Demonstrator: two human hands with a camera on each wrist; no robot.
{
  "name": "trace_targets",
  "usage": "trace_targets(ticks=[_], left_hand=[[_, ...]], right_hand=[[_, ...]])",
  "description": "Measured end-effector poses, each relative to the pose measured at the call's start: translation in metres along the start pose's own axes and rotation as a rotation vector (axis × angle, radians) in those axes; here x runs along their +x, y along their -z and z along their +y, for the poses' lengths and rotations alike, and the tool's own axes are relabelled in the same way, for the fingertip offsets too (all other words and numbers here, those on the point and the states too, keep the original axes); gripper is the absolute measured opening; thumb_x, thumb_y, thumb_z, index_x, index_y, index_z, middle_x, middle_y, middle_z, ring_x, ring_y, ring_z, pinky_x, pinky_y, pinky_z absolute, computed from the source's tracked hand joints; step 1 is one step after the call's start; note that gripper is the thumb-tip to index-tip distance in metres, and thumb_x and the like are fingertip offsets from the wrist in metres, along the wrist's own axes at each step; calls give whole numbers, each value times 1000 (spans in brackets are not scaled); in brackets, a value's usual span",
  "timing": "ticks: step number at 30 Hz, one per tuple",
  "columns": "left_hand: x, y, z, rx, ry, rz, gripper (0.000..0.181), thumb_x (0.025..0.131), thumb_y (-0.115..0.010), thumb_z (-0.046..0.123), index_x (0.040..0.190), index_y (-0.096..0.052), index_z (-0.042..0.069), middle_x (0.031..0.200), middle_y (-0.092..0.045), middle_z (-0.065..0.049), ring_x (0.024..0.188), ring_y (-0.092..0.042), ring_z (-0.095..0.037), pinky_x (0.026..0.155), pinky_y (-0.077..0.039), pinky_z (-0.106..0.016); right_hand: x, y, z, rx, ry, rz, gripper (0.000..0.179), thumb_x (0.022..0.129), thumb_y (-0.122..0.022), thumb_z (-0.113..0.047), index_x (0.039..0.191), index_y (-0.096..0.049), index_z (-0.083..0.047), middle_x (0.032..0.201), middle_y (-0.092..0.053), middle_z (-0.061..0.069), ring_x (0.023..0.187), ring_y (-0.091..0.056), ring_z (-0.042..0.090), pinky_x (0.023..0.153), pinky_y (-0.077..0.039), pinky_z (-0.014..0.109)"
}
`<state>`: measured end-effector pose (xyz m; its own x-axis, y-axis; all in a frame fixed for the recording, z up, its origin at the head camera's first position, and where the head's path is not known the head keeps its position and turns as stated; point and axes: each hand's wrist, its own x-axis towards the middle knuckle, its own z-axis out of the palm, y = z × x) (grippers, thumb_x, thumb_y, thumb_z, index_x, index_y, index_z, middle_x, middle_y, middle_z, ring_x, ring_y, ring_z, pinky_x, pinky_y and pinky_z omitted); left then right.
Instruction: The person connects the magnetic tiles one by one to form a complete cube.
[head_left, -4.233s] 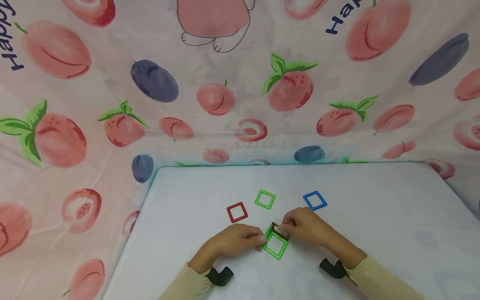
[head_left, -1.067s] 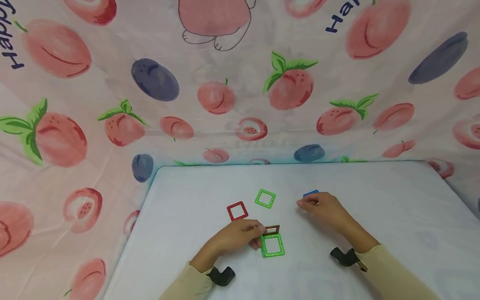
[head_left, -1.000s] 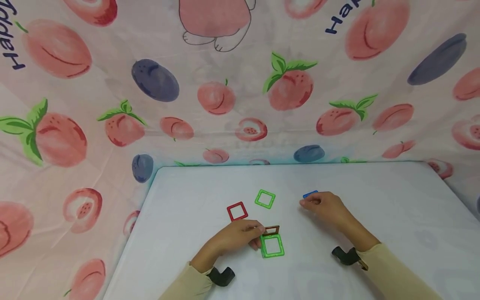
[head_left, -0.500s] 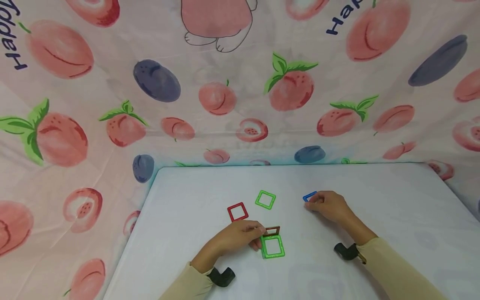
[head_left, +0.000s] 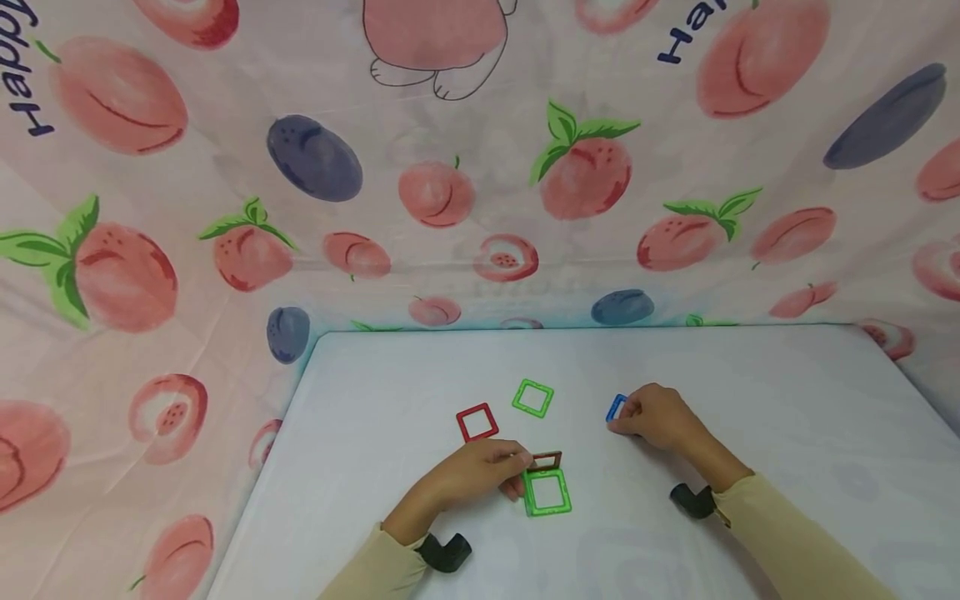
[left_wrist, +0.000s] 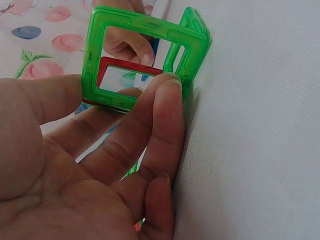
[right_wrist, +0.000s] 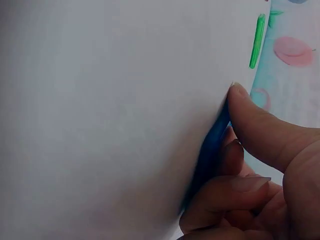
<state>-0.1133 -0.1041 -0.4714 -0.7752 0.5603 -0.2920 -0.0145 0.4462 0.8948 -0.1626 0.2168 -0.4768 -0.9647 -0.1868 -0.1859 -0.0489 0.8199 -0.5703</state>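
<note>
My left hand (head_left: pixel 474 473) holds a small joined piece of square magnetic tiles by its left side. A green tile (head_left: pixel 550 511) lies flat, and a red tile (head_left: pixel 546 456) stands along its far edge. In the left wrist view, thumb and fingers pinch an upright green tile (left_wrist: pixel 91 57), with the red tile (left_wrist: pixel 135 65) behind it. Farther right, my right hand (head_left: pixel 662 417) pinches a blue square tile (head_left: pixel 611 407), partly covered by the fingers. The right wrist view shows the blue tile (right_wrist: pixel 207 155) edge-on against the table, between thumb and fingers.
A loose red tile (head_left: pixel 472 409) lies just beyond my left hand. Another loose green tile (head_left: pixel 528 411) is flat on the white table (head_left: pixel 390 375), farther back. A fruit-patterned cloth (head_left: pixel 450 275) hangs behind the table and along its left side.
My right hand has left the joined tiles and gone right to the blue tile, which is now gripped and turned. The joined tiles have rotated slightly in my left hand, which stays there.
</note>
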Motion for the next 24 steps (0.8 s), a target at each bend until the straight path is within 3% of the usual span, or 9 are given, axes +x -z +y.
trace_targets(ticks=[7,17,24], left_hand=[[0,-1,1,9,4,4,25,104,-58,35,103,-73,15,81,-74,-4,77,-73,-17,85,-49,-27],[1,-1,1,3,12,6,24,104,-59,35,104,-73,16,81,-75,-4,78,-73,-17,86,-49,-28],[3,-1,-1,-10,27,12,24,104,-58,35,104,-74,17,82,-75,-5,79,-73,-18,86,-48,-29]], right_hand=[[-6,-2,-4,-26,28,-28,37,92,-74,-27,62,-57,-14,57,-41,-7,57,-42,13,54,-32,29],[-17,0,-22,54,93,-79,36,97,-69,-26,65,-56,-13,56,-41,-7,57,-41,12,54,-32,26],[-23,-1,-37,122,48,-144,33,97,-69,-28,70,-64,-9,58,-44,-6,59,-43,14,55,-34,28]])
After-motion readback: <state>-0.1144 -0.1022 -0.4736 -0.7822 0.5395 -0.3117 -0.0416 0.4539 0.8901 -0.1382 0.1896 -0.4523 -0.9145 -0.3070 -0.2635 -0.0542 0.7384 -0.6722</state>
